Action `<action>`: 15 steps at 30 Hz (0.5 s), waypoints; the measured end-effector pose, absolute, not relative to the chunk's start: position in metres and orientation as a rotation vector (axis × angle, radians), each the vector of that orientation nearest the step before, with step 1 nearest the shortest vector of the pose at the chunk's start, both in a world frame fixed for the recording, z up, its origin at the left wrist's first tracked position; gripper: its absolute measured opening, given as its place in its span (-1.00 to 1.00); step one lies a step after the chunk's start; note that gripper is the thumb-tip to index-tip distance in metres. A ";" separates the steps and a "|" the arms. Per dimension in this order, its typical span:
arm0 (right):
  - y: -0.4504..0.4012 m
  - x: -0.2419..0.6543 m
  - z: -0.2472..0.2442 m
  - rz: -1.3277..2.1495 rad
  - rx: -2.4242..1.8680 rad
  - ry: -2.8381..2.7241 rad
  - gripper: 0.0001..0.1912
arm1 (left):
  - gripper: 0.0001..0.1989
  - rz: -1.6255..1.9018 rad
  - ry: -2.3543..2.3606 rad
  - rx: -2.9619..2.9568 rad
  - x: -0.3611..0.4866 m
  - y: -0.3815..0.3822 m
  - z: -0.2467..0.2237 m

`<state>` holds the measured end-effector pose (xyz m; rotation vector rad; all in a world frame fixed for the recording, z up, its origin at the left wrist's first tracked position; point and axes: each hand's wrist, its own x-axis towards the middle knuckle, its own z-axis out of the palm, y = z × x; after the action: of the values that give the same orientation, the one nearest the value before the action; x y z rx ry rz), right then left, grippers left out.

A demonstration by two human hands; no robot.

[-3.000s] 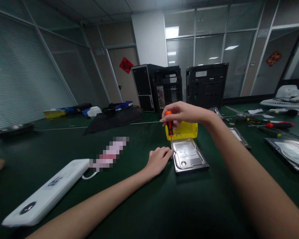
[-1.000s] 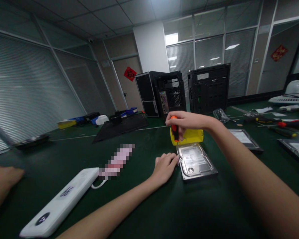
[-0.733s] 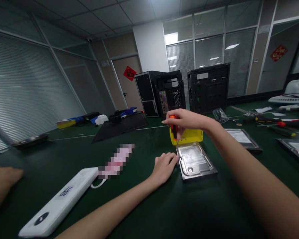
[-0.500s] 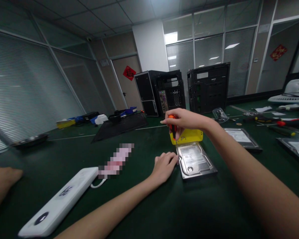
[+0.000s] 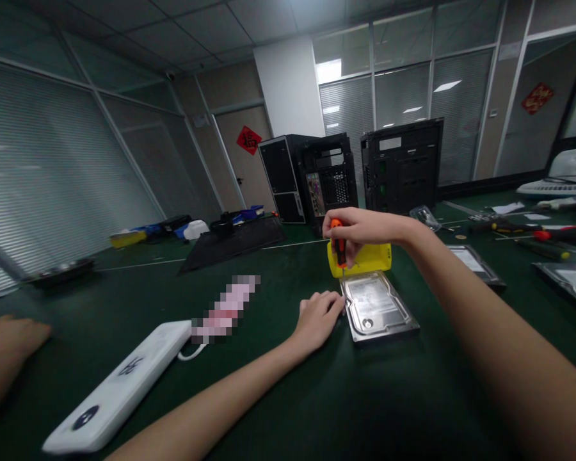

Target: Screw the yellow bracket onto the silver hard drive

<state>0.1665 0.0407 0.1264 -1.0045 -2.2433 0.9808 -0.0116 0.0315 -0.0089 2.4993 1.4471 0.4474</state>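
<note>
Right hand (image 5: 349, 232) held screwdriver (image 5: 339, 248), fingers wrapped round orange-and-black handle, shaft nearly upright, tip down at far left corner of hard drive (image 5: 379, 306). Drive lay flat on green table (image 5: 388, 397), just right of left hand (image 5: 317, 315). Left fingertips touched drive's left edge; whether they pinched it, could not tell. Yellow tray (image 5: 375, 257) sat just beyond drive's far edge. Second drive (image 5: 474, 264) lay farther right. Long white case (image 5: 125, 381) rested near left, beside another person's hand (image 5: 22, 338).
</note>
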 end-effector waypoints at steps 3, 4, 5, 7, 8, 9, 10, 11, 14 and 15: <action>0.041 0.167 0.126 0.967 -1.015 -2.243 -0.82 | -0.58 0.450 1.440 2.500 -0.012 0.032 -0.009; 0.042 0.167 0.126 0.962 -1.019 -2.244 -0.82 | -0.58 0.450 1.442 2.499 -0.012 0.032 -0.010; 0.042 0.167 0.126 0.956 -1.023 -2.246 -0.82 | -0.58 0.451 1.445 2.497 -0.012 0.032 -0.010; 0.042 0.168 0.126 0.941 -1.025 -2.250 -0.81 | -0.57 0.451 1.448 2.495 -0.012 0.032 -0.009; 0.042 0.168 0.126 0.935 -1.024 -2.251 -0.81 | -0.57 0.452 1.447 2.496 -0.011 0.032 -0.009; 0.042 0.168 0.126 0.933 -1.022 -2.250 -0.81 | -0.56 0.453 1.444 2.498 -0.011 0.031 -0.009; 0.043 0.169 0.126 0.933 -1.020 -2.249 -0.80 | -0.56 0.453 1.441 2.500 -0.011 0.031 -0.008; 0.042 0.169 0.126 0.934 -1.016 -2.247 -0.80 | -0.56 0.453 1.439 2.501 -0.011 0.031 -0.008; 0.042 0.168 0.127 0.947 -1.007 -2.245 -0.81 | -0.56 0.445 1.445 2.504 -0.011 0.031 -0.008; 0.042 0.168 0.127 0.951 -1.004 -2.245 -0.81 | -0.56 0.442 1.447 2.506 -0.011 0.031 -0.008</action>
<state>0.1679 0.0421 0.1266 -1.0042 -2.2447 0.9511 -0.0109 0.0313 -0.0080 2.5059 1.4468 0.4416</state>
